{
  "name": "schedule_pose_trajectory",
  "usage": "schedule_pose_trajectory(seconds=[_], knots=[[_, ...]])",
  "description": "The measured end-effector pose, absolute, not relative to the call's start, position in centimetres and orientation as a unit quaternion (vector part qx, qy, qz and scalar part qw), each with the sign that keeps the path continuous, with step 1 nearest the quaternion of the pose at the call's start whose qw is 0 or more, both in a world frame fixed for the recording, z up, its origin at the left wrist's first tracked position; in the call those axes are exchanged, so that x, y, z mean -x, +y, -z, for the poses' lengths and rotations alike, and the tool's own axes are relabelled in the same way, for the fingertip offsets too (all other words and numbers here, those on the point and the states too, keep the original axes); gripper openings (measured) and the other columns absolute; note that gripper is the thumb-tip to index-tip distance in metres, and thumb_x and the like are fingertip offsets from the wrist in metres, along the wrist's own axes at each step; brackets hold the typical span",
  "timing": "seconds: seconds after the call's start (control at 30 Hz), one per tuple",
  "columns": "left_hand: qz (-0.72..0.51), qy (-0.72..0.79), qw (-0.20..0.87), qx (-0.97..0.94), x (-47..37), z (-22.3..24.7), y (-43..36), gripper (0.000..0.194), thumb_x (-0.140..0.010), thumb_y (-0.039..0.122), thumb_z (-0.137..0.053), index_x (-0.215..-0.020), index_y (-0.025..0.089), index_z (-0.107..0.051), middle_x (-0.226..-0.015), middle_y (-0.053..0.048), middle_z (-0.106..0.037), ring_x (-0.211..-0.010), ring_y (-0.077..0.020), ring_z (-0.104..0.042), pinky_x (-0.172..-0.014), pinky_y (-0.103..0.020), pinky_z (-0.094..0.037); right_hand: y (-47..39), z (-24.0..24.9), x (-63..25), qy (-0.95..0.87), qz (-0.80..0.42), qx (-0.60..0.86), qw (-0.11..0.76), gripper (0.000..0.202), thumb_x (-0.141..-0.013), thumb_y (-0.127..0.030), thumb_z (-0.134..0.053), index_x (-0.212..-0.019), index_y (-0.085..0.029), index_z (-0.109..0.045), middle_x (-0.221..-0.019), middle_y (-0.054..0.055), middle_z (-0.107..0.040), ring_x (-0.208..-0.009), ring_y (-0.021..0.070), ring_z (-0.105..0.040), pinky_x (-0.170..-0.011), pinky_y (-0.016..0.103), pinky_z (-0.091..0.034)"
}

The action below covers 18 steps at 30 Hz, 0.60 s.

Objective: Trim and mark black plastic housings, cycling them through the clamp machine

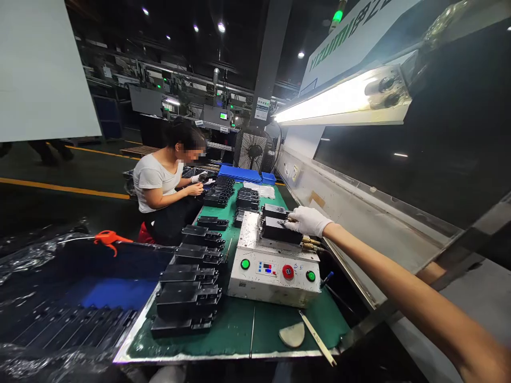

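Observation:
My right hand, in a white glove, reaches in from the right. Its fingers are closed on the right end of a black plastic part on top of a white machine. Another black part lies just behind it. The machine's front has two green buttons, a red button and a small display. My left hand is not in view; a pale rounded shape at the bottom edge is too cut off to make out. Left of the machine, a row of black parts lies along the green table.
A seated person handles a small item across the table's left side. A black-lined bin with parts and an orange air gun stands left. A round pale pad and a marked strip lie in front. A lamp hangs above.

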<state>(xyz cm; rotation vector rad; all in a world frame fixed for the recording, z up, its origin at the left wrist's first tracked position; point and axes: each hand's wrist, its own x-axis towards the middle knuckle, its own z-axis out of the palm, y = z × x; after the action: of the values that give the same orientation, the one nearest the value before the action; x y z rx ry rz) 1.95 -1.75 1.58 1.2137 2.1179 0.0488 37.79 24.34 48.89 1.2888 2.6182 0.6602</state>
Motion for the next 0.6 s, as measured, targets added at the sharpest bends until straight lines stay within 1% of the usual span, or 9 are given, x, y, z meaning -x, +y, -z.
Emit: schedule_pose_trajectory(seconds=[0.13, 0.23, 0.33, 0.47, 0.53, 0.6], knots=[[-0.013, 0.816, 0.343, -0.465, -1.8, -1.7, -1.6, 0.038, -0.090, 0.051, -0.063, -0.114, 0.022, -0.069, -0.119, -0.007, -0.074, -0.114, -0.0263, -0.069, -0.098, -0.046, -0.057, 24.3, -49.1, -37.7, 0.878, -0.202, -0.423, 0.090, 0.051, -0.101, -0.061, -0.044, -0.101, -0.022, -0.077, -0.101, 0.011, -0.075, -0.095, 0.0253, -0.068, -0.072, 0.031, -0.045], [-0.009, 0.816, 0.339, -0.468, -1.8, -1.7, -1.6, 0.038, -0.090, 0.051, -0.063, -0.114, 0.022, -0.069, -0.118, -0.007, -0.075, -0.113, -0.0260, -0.069, -0.098, -0.046, -0.057, 24.4, -49.2, -37.7, 0.881, -0.193, -0.421, 0.100, 0.053, -0.102, -0.060, -0.043, -0.101, -0.020, -0.077, -0.101, 0.013, -0.074, -0.094, 0.0256, -0.069, -0.072, 0.031, -0.045], [-0.003, 0.819, 0.335, -0.467, -1.9, -1.6, -1.6, 0.039, -0.091, 0.051, -0.061, -0.114, 0.020, -0.069, -0.117, -0.007, -0.075, -0.111, -0.0245, -0.070, -0.098, -0.046, -0.057, 24.8, -49.2, -37.4, 0.884, -0.184, -0.417, 0.109, 0.052, -0.102, -0.059, -0.043, -0.100, -0.019, -0.077, -0.099, 0.012, -0.074, -0.088, 0.0244, -0.069, -0.070, 0.031, -0.044], [0.002, 0.825, 0.323, -0.463, -2.0, -1.5, -1.8, 0.038, -0.091, 0.050, -0.062, -0.114, 0.020, -0.069, -0.117, -0.007, -0.075, -0.110, -0.0250, -0.070, -0.097, -0.047, -0.057, 25.5, -49.3, -37.4, 0.889, -0.172, -0.408, 0.118, 0.048, -0.101, -0.057, -0.048, -0.094, -0.021, -0.077, -0.095, 0.010, -0.074, -0.081, 0.0216, -0.068, -0.069, 0.029, -0.043], [0.001, 0.827, 0.316, -0.464, -1.9, -1.6, -1.9, 0.038, -0.091, 0.049, -0.063, -0.113, 0.020, -0.069, -0.115, -0.007, -0.075, -0.109, -0.0253, -0.070, -0.095, -0.046, -0.058, 25.7, -49.4, -37.5, 0.890, -0.174, -0.406, 0.115, 0.050, -0.102, -0.059, -0.046, -0.092, -0.021, -0.077, -0.092, 0.009, -0.073, -0.082, 0.0215, -0.068, -0.069, 0.029, -0.042], [-0.001, 0.830, 0.305, -0.466, -1.9, -1.8, -1.8, 0.036, -0.091, 0.048, -0.063, -0.112, 0.019, -0.069, -0.114, -0.007, -0.075, -0.107, -0.0250, -0.070, -0.092, -0.044, -0.059, 25.7, -49.5, -37.7, 0.887, -0.183, -0.411, 0.104, 0.054, -0.103, -0.062, -0.042, -0.095, -0.021, -0.077, -0.094, 0.010, -0.073, -0.087, 0.0225, -0.068, -0.070, 0.029, -0.042]])
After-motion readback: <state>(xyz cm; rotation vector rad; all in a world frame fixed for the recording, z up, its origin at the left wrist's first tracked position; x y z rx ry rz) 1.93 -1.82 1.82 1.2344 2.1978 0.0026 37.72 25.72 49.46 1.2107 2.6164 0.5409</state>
